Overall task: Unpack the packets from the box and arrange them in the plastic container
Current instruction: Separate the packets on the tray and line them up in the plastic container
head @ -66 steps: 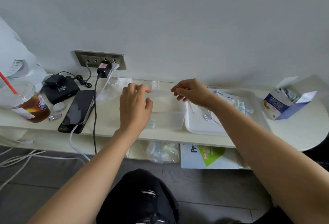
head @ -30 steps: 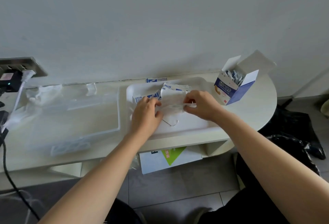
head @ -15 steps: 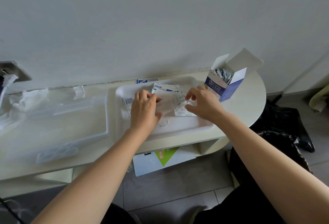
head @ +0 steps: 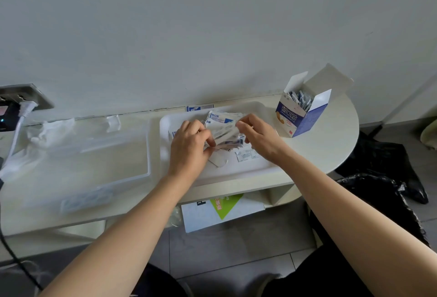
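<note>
The packets (head: 223, 131) are in a small bunch, held just over the white tray (head: 236, 171), between the two hands. The left hand (head: 189, 145) curls its fingers round the left end of the bunch. The right hand (head: 257, 136) pinches the right end with bent fingers.

A little while ago both hands were over the plastic container (head: 149, 155). Then they went to the tray and lay on the pile. Now the bunch is picked up and fanned out a bit. I think this is the gather step: the person tidies a handful so it can go into the container next.

The container sits just beside the tray, on its left. I cannot tell if any packets are in it yet. The box (head: 300, 117) stands open to the right of the tray with more packets poking out, so I think a lot is left to do.

The packets are thin, flat strips, white with blue print. They look slippery and may slide apart. One loose packet (head: 246, 155) lies flat on the tray. The tray is smooth with round corners. The container is clear plastic, a low rectangle. The box is card, blue and white, flaps up. The table (head: 331, 145) is pale with a round end.
</note>
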Motion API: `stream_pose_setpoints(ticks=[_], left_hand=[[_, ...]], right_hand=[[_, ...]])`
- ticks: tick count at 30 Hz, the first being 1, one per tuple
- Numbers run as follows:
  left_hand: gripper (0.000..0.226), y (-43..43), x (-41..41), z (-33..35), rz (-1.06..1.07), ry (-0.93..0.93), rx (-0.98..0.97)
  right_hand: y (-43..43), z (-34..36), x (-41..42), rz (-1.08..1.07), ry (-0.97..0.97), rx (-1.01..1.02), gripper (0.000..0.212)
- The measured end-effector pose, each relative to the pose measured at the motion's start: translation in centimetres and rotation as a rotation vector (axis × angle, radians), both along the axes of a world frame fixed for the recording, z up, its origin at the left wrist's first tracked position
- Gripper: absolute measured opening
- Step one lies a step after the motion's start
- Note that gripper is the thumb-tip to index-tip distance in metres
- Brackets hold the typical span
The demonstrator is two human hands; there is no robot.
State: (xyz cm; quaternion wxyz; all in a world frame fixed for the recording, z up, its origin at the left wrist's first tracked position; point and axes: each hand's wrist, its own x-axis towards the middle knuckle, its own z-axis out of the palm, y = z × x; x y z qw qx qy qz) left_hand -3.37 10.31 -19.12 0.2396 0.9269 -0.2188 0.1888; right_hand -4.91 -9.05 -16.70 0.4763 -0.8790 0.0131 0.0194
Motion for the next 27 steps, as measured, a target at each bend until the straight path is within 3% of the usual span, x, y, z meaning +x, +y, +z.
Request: stream_pose_setpoints(ticks=[5, 8, 10, 13, 14, 16, 18, 19, 22, 27], left_hand=[[0.021, 0.8, -0.4, -0.1, -0.075, -0.175, 0.001], [0.017, 0.8, -0.7, 0.2, -0.087, -0.244, -0.046], [0.018, 0.6, -0.8, 0.2, -0.071, -0.218, -0.070], [0.036, 0.0, -1.1, 0.1, 0.038, -0.011, -0.242], [0.041, -0.3, -1.2, 0.3, 0.089, 0.133, -0.418], [0.033, -1.0, -1.7, 1.7, 0.145, 0.594, -0.901], [0.026, -1.7, -1.9, 2.2, 0.032, 1.021, -1.295], [0.029, -2.0, -2.0, 2.2, -0.009, 1.139, -1.390], [0.034, -3.1, -2.6, 2.0, 0.012, 1.181, -1.469], [0.020, -3.0, -2.3, 1.5, 0.157, 1.106, -1.572]], right_hand=[[1.2, 0.5, 0.2, -0.023, 0.070, 0.057, 0.034], [1.5, 0.6, 0.0, 0.177, 0.286, 0.049, 0.026], [1.6, 0.2, -0.2, 0.259, 0.342, 0.166, 0.019], [1.5, 0.0, -0.3, 0.167, 0.284, 0.351, 0.011], [1.5, 0.0, -0.4, 0.131, 0.260, 0.379, 0.012], [1.7, -0.2, -0.5, 0.097, 0.225, 0.423, 0.021], [2.2, -0.2, -0.7, 0.083, 0.215, 0.470, 0.026], [2.6, -0.1, -0.9, 0.082, 0.214, 0.492, 0.025], [3.9, 0.0, -1.2, 0.051, 0.229, 0.560, 0.022], [4.1, -0.6, -0.8, -0.147, 0.207, 0.426, 0.031]])
